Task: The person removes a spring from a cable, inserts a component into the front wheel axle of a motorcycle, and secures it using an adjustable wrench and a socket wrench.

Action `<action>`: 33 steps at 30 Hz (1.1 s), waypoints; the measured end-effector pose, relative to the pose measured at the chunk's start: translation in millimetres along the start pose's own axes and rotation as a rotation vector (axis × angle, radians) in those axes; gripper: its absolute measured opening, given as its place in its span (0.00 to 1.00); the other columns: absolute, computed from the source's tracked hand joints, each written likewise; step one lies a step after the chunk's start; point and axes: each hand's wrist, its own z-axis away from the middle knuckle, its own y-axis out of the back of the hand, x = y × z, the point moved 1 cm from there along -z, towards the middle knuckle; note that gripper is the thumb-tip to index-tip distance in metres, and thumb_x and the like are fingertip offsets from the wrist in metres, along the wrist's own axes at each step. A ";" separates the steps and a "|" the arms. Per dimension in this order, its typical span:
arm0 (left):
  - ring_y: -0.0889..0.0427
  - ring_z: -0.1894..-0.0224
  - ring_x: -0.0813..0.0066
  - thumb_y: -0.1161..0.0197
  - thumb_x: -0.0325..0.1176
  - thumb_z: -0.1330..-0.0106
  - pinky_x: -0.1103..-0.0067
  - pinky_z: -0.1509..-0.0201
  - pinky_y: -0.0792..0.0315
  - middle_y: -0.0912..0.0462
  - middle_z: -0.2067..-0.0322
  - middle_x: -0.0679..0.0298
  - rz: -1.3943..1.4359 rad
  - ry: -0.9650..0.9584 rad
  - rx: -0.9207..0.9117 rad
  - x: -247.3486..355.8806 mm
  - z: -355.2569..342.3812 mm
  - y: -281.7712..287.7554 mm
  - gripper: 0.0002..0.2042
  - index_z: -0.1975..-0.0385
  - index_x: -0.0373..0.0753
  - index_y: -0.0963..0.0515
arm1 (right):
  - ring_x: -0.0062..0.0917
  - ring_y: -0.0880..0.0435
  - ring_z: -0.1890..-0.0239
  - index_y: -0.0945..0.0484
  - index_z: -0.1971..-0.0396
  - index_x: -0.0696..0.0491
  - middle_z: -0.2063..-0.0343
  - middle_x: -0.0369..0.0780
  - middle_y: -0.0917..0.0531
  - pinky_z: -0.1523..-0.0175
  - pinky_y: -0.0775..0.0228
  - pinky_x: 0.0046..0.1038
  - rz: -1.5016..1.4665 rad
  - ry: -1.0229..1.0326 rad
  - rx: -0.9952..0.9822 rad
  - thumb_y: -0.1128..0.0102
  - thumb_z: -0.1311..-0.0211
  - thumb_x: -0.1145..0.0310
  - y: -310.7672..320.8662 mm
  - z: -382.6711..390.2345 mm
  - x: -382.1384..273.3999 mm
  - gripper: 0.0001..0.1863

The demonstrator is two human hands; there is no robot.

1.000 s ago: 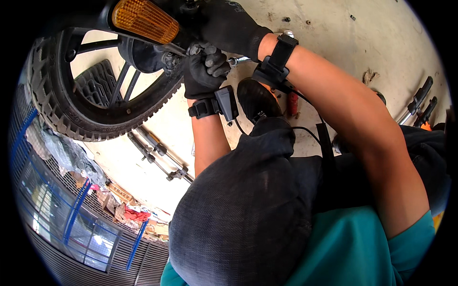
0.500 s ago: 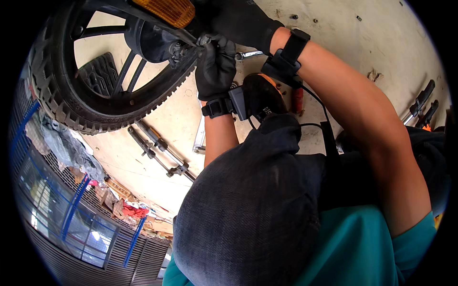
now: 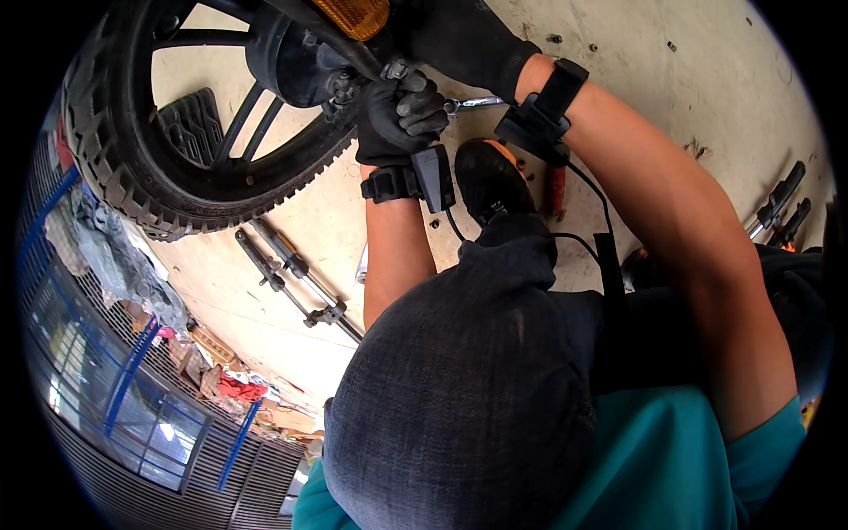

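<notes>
My left hand [image 3: 402, 119], in a black glove, is closed with its fingers curled in beside a motorcycle wheel [image 3: 97, 146]. Its thumb side meets a small metal bolt end [image 3: 397, 69] on a dark bar [image 3: 340, 42] by the wheel's hub [image 3: 276, 66]. Whatever lies within those fingers is hidden. My right hand [image 3: 468, 44], also gloved in black, reaches past the bar just below an amber lens [image 3: 358, 16]. Dark parts hide its fingers. Under the right wrist a shiny metal tool [image 3: 477, 103] lies close to the left knuckles.
Two fork tubes [image 3: 300, 272] lie on the pale floor [image 3: 256, 327], left of my forearm. A red-handled tool [image 3: 555, 187] sits beside my shoe [image 3: 486, 177]. Small bolts [image 3: 554, 39] are scattered at the top, more fork parts [image 3: 779, 199] at far right, cartons and cloth [image 3: 234, 384] lower left.
The wheel and bar have shifted slightly right and up in view. My left hand has turned, so its curled fingers now show more; both hands stay by the bolt end.
</notes>
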 end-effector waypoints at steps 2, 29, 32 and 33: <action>0.42 0.85 0.88 0.55 0.43 0.27 0.89 0.81 0.45 0.38 0.85 0.75 0.070 0.016 -0.094 1.5 -2.5 2.9 0.13 0.68 0.41 0.30 | 0.46 0.19 0.56 0.22 0.59 0.58 0.64 0.55 0.18 0.54 0.28 0.38 -0.016 0.038 -0.019 0.44 0.40 0.60 -0.1 -0.5 -2.1 0.17; 0.40 0.82 0.79 0.51 0.34 0.34 0.80 0.77 0.41 0.33 0.81 0.68 -0.085 -0.103 0.129 -3.6 -0.1 -8.0 0.09 0.64 0.36 0.26 | 0.44 0.18 0.56 0.20 0.59 0.57 0.63 0.54 0.18 0.53 0.28 0.37 -0.010 0.007 -0.093 0.43 0.40 0.58 8.3 6.6 -13.8 0.18; 0.44 0.86 0.83 0.56 0.43 0.31 0.84 0.80 0.46 0.39 0.86 0.73 -0.069 -0.046 0.070 -0.8 -1.5 -2.7 0.15 0.72 0.40 0.29 | 0.45 0.19 0.56 0.21 0.60 0.57 0.64 0.54 0.18 0.54 0.28 0.37 -0.021 0.062 -0.030 0.44 0.40 0.59 2.8 3.6 -5.6 0.17; 0.43 0.86 0.84 0.56 0.47 0.29 0.84 0.80 0.45 0.39 0.86 0.74 0.060 0.005 0.020 0.2 -2.8 -1.3 0.17 0.73 0.42 0.30 | 0.45 0.19 0.56 0.21 0.60 0.57 0.65 0.54 0.18 0.54 0.28 0.37 -0.031 0.106 0.008 0.44 0.41 0.59 1.0 1.5 -2.0 0.17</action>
